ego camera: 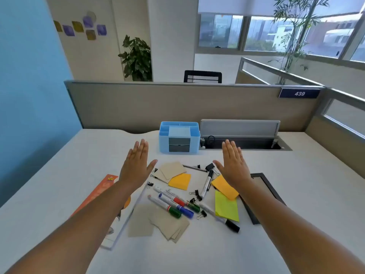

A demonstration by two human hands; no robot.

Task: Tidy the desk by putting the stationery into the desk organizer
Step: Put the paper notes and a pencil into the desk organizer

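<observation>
Desk organizer (pixel 179 136): light blue, grey drawers, upright, beyond and between both hands. Markers (pixel 173 202): red, blue, green caps, lying side by side, nearer than the hands, between them. Black-capped marker (pixel 207 182): just left of the right hand. Sticky notes: orange (pixel 180 181), yellow-green (pixel 226 206). Binder clips (pixel 195 194): scattered among the markers

The light-blue plastic desk organizer (pixel 178 137) looked smooth with a slight sheen, and the white desk top (pixel 296 184) was matt. My glossy plastic marker pens (pixel 173 204) sat by the matt yellow paper sticky notes (pixel 226 206) and rough-looking grey-brown cardboard squares (pixel 158 222).
</observation>
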